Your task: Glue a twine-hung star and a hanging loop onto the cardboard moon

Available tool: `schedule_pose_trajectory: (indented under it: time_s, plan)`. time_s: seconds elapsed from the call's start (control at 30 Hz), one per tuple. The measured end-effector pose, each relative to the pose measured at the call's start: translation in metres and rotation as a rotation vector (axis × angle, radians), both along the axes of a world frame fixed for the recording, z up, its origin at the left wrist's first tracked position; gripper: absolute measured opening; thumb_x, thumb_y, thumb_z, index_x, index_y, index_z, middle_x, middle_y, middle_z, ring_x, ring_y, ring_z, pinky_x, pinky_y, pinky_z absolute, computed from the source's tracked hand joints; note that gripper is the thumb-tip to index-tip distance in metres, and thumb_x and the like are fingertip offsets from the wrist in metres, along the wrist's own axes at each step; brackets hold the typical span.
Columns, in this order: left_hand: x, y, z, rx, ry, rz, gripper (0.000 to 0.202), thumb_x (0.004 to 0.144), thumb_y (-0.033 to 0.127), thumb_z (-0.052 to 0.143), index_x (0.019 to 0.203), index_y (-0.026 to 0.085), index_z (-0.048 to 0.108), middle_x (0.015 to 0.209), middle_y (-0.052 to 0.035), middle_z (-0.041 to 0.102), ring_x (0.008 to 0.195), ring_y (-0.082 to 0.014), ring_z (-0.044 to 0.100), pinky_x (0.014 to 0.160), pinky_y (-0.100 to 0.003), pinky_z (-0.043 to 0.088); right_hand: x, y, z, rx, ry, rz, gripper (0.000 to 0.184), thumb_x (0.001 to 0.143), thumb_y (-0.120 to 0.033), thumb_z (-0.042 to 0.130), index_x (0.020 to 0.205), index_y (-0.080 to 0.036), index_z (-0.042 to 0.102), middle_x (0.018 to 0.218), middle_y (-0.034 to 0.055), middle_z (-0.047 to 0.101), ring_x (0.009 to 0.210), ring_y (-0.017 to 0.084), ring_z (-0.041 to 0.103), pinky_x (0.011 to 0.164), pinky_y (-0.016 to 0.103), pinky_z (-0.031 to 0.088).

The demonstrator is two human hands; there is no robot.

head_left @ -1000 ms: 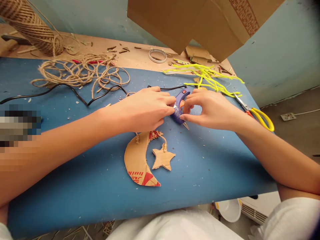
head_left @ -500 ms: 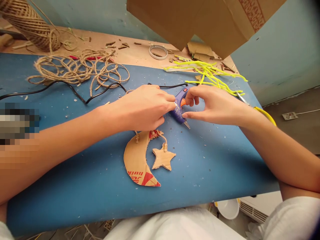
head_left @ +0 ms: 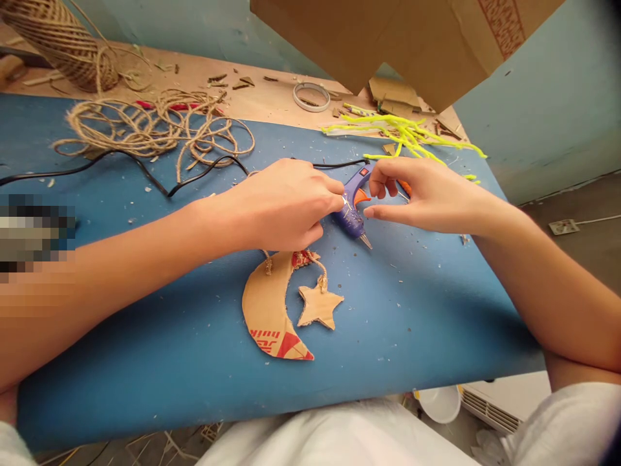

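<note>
My left hand (head_left: pixel 295 204) is closed, its fingertips at the side of a blue hot glue gun (head_left: pixel 350 217). Whether they pinch something small there I cannot make out. The gun lies on the blue tabletop, its metal nozzle angled toward me and an orange trigger on its right. My right hand (head_left: pixel 422 194) hovers just right of the gun, thumb and curled fingers apart, nothing visible between them. Below the left hand lies a cardboard crescent moon (head_left: pixel 264 304) with red print and twine on it. A cardboard star (head_left: pixel 320 307) on a short twine lies beside its inner curve.
Loose twine (head_left: pixel 145 129) and a twine spool (head_left: pixel 72 52) are at the back left. A black cord (head_left: pixel 140 169) crosses the table. Yellow-green fuzzy stems (head_left: pixel 402 133), a tape roll (head_left: pixel 311 96) and cardboard scraps lie behind; a large cardboard sheet (head_left: pixel 402 39) overhangs.
My right hand has drawn slightly right, away from the glue gun. An orange piece now shows beneath its palm, and the yellow handle by the wrist no longer shows. The view shifted slightly.
</note>
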State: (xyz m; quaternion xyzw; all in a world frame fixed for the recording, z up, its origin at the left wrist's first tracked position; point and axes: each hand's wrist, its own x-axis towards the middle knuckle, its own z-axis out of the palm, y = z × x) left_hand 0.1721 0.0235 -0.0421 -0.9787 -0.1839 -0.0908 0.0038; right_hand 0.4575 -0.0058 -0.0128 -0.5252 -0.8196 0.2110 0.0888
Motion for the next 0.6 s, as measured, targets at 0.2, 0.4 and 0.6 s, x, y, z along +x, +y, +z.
schedule_pose_trajectory:
  time_s: [0.2, 0.4, 0.6]
  plan:
    - [0.000, 0.001, 0.001, 0.021, 0.008, -0.021, 0.052, 0.095, 0.018, 0.065, 0.138, 0.034, 0.088, 0.127, -0.0024, 0.090, 0.116, -0.0285, 0.085, 0.099, -0.042, 0.064, -0.004, -0.002, 0.000, -0.055, 0.053, 0.017, 0.037, 0.089, -0.062, 0.085, 0.093, -0.026, 0.077, 0.100, 0.0056, 0.081, 0.092, 0.027, 0.065, 0.086, 0.042, 0.046]
    - [0.000, 0.000, 0.002, -0.031, 0.000, 0.024, 0.054, 0.093, 0.021, 0.065, 0.138, 0.037, 0.089, 0.135, 0.0002, 0.089, 0.117, -0.0290, 0.084, 0.101, -0.043, 0.064, 0.002, -0.006, 0.012, -0.112, 0.417, 0.043, 0.022, 0.100, -0.031, 0.068, 0.079, -0.025, 0.071, 0.078, 0.0016, 0.067, 0.077, 0.019, 0.054, 0.077, 0.039, 0.041]
    - [0.001, 0.000, 0.004, -0.045, 0.005, 0.042, 0.049, 0.091, 0.022, 0.064, 0.131, 0.033, 0.091, 0.133, -0.0018, 0.089, 0.122, -0.0303, 0.083, 0.102, -0.042, 0.065, 0.008, -0.012, 0.016, 0.111, 0.515, -0.157, 0.048, 0.104, -0.037, 0.074, 0.063, -0.024, 0.053, 0.064, -0.0012, 0.044, 0.064, 0.014, 0.039, 0.063, 0.039, 0.028]
